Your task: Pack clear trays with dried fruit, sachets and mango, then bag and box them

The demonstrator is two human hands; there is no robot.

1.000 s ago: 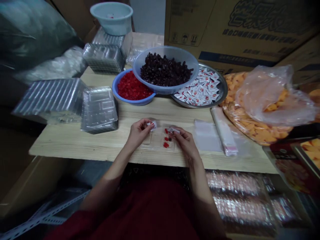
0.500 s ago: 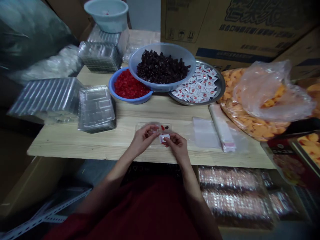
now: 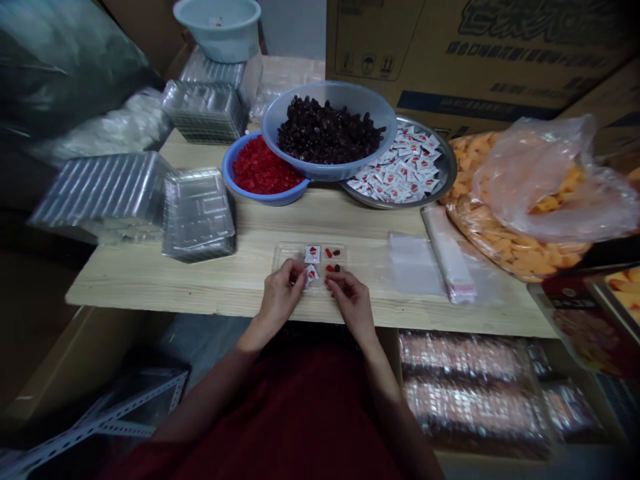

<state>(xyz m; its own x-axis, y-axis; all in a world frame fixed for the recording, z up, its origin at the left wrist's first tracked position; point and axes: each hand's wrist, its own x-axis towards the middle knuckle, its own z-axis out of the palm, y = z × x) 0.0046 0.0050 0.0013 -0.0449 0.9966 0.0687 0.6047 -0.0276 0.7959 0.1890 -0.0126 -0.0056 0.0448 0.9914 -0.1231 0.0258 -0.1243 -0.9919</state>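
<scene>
A clear plastic compartment tray (image 3: 284, 251) lies on the table in front of me. One white sachet with a red print (image 3: 313, 254) rests in its upper middle compartment. My left hand (image 3: 281, 297) is closed, its fingertips pinching a second white sachet (image 3: 311, 273) just below the first. On the tray's right side, small red pieces (image 3: 329, 253) and dark pieces (image 3: 337, 253) lie in pairs. My right hand (image 3: 354, 303) is closed at the lower right compartment, thumb and finger pinched on a small red piece (image 3: 328, 281), mostly covered by the fingers.
Behind the tray stand a blue bowl of red pieces (image 3: 231, 180), a larger bowl of dark pieces (image 3: 273, 143) and a metal bowl of sachets (image 3: 447, 167). Stacked clear trays (image 3: 197, 213) stand left. Right are plastic sleeves (image 3: 415, 263) and bagged orange pieces (image 3: 520, 247).
The sachets have left my fingers' earlier place at the right: one now lies in the upper middle compartment, another is at my left fingertips. Both hands have moved slightly down and toward me.
</scene>
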